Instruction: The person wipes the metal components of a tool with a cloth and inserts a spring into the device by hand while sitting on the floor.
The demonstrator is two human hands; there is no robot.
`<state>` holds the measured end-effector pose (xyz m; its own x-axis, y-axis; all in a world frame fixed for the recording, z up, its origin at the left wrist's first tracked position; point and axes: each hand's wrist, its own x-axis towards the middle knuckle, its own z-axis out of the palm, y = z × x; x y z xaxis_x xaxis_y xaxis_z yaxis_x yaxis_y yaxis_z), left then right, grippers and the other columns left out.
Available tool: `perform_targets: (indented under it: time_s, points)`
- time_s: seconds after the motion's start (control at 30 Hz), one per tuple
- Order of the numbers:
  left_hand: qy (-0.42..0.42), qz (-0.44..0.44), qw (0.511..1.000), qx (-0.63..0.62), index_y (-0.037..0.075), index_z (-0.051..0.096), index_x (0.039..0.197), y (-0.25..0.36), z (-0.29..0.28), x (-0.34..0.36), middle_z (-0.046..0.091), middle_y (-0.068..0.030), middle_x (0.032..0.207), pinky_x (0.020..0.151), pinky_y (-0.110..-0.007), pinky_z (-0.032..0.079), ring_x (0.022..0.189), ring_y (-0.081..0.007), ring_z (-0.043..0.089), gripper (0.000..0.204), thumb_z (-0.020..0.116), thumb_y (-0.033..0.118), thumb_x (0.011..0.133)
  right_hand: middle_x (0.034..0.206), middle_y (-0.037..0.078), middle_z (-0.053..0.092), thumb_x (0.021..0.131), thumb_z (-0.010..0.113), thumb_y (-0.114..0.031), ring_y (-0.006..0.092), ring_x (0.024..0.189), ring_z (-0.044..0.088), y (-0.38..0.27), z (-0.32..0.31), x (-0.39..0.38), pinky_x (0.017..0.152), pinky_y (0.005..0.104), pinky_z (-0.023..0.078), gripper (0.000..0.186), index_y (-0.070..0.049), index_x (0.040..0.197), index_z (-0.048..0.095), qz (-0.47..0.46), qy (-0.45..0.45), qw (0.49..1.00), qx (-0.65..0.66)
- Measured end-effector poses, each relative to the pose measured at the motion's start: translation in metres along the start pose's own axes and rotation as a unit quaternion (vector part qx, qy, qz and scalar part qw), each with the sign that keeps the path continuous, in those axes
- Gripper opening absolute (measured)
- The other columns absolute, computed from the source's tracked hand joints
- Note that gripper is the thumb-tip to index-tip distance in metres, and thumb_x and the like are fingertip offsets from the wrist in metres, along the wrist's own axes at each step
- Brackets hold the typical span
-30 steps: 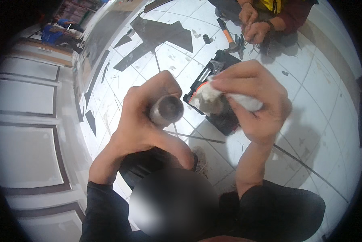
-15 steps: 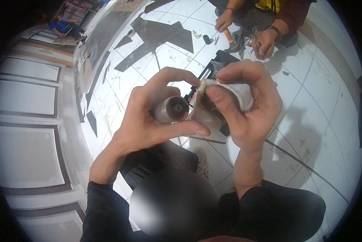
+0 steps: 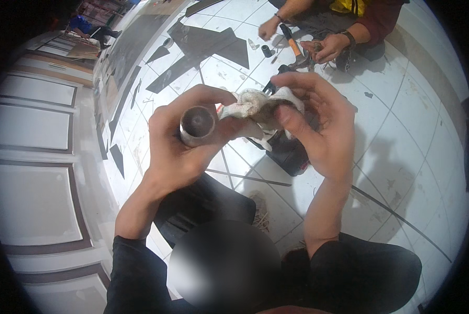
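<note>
My left hand (image 3: 174,144) is curled round a hollow grey metal cylinder (image 3: 198,125), whose round open end and dark inside face me. What kind of part it is I cannot tell. A white cloth (image 3: 253,104) with brown stains is stretched between both hands. The left thumb and forefinger pinch one side of it, next to the cylinder. My right hand (image 3: 323,128) grips the other side, its thumb pressed on the dirty patch. Below the cloth a black power tool (image 3: 287,154) lies on the floor, partly hidden by the hands.
Opposite me, a co-worker's hands (image 3: 326,48) are near a hammer with an orange handle (image 3: 291,42). Dark cut sheets (image 3: 208,47), a small dark green cylinder (image 3: 266,51) and a thin strip (image 3: 396,220) lie on the white tiled floor. White panelling (image 3: 36,204) runs along the left.
The cylinder has tipped, showing more of its hollow end. The cloth has gone from wrapped in my right hand to bunched between both hands. The co-worker's hands have shifted.
</note>
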<state>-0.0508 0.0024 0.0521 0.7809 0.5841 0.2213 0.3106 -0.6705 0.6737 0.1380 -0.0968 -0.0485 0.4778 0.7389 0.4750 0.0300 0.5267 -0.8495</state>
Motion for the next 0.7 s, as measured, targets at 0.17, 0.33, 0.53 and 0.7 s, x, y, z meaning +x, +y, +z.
perform_targets:
  time_s: [0.17,0.33,0.53,0.7]
  points:
    - [0.016,0.011,1.000,0.005,0.002,0.068,0.107,-0.001,0.004,0.003,0.068,-0.0022,0.076,0.066,-0.023,0.048,0.076,-0.0064,0.065,0.025,0.077,0.003,0.084,0.101,0.010,0.070,0.093,0.072,-0.014,0.0121,0.092,0.065,0.000,-0.007,-0.002,0.078,0.0254,0.051,0.026,0.004,0.111,0.066,0.053,0.027,0.996,0.059]
    - [-0.029,0.000,0.999,-0.045,-0.002,0.065,0.106,0.000,0.010,0.006,0.063,-0.0002,0.080,0.056,-0.019,0.036,0.064,-0.0025,0.052,0.039,0.089,0.006,0.076,0.093,0.011,0.071,0.099,0.060,-0.010,0.0140,0.078,0.067,-0.005,0.012,0.003,0.072,0.0248,0.052,0.014,0.003,0.105,0.061,-0.059,0.092,0.971,0.211]
    - [-0.067,-0.071,0.984,-0.149,0.001,0.058,0.113,0.002,0.002,0.002,0.061,0.0010,0.087,0.064,-0.020,0.039,0.073,-0.0038,0.052,0.072,0.100,0.027,0.061,0.097,0.005,0.063,0.096,0.068,-0.019,0.0081,0.078,0.058,-0.007,0.024,-0.008,0.067,0.0232,0.046,0.034,-0.002,0.121,0.052,-0.019,0.031,0.992,0.124]
    - [-0.123,-0.104,0.952,-0.260,0.004,0.053,0.121,0.011,0.013,0.001,0.056,-0.0013,0.109,0.087,-0.025,0.042,0.100,-0.0109,0.053,0.084,0.099,0.028,0.055,0.093,0.004,0.058,0.083,0.075,-0.061,0.0120,0.078,0.054,-0.008,0.042,-0.007,0.070,0.0270,0.041,0.069,0.002,0.110,0.070,-0.085,0.010,0.991,0.105]
